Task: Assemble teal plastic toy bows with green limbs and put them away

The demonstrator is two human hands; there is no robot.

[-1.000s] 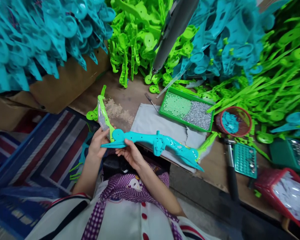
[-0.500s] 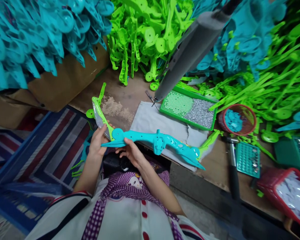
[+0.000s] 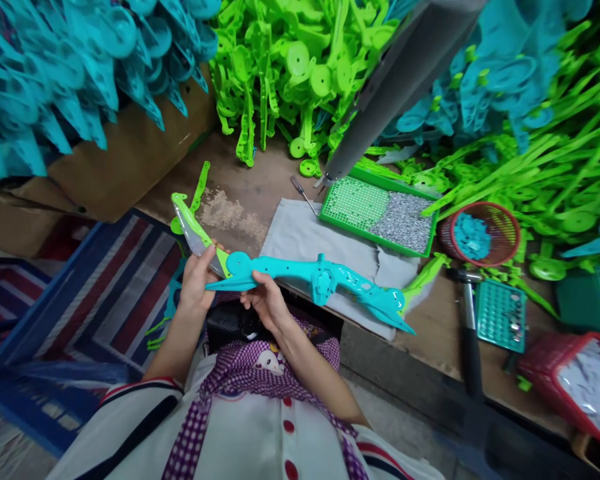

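Observation:
Across my lap and the table's edge lies a toy bow (image 3: 295, 269), with a blue plastic body and a green limb at each end. My left hand (image 3: 199, 277) is closed round its left end, where the green limb (image 3: 194, 230) with a clear plastic piece along it meets the blue body. Nearer the middle, my right hand (image 3: 269, 300) grips the blue body, thumb on top and fingers beneath. The bow's right end rests over a grey cloth (image 3: 300, 230). The fingertips under the bow are partly hidden.
A grey power screwdriver (image 3: 380, 100) hangs over a green tray (image 3: 380, 213) of screws. Rightward are a red basket (image 3: 505, 230) of blue pieces, a hammer (image 3: 470, 333) and a red bin (image 3: 545, 360). Green parts (image 3: 300, 67) and blue parts (image 3: 90, 53) pile up behind.
The bow's left end has shifted slightly left, still in both hands. The view has shifted a little, and the hanging screwdriver sits slightly further right and higher.

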